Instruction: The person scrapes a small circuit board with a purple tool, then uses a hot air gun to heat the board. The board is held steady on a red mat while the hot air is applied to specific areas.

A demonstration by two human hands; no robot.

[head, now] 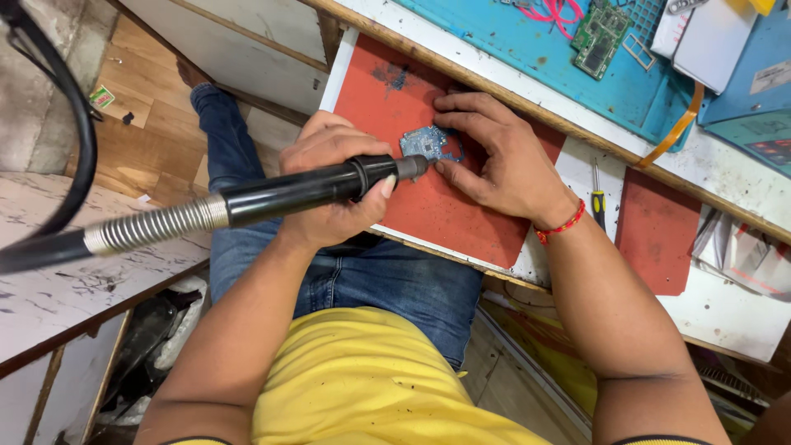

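My left hand (325,177) grips the black handle of a hot-air rework tool (288,191). The tool's metal tip touches a small blue circuit board (424,142). The board lies flat on a red mat (445,214) on the bench's pull-out shelf. My right hand (503,156), with a red thread band at the wrist, presses its fingers and thumb around the board's right edge and pins it down. A metal spring sleeve (156,224) and a black hose (74,124) run from the tool off to the left.
A yellow-handled screwdriver (598,202) lies right of my right wrist, beside a second red mat (655,231). Farther back, a blue work mat (535,49) carries a green circuit board (600,37) and red wires. A scuffed white shelf (49,280) stands at the left.
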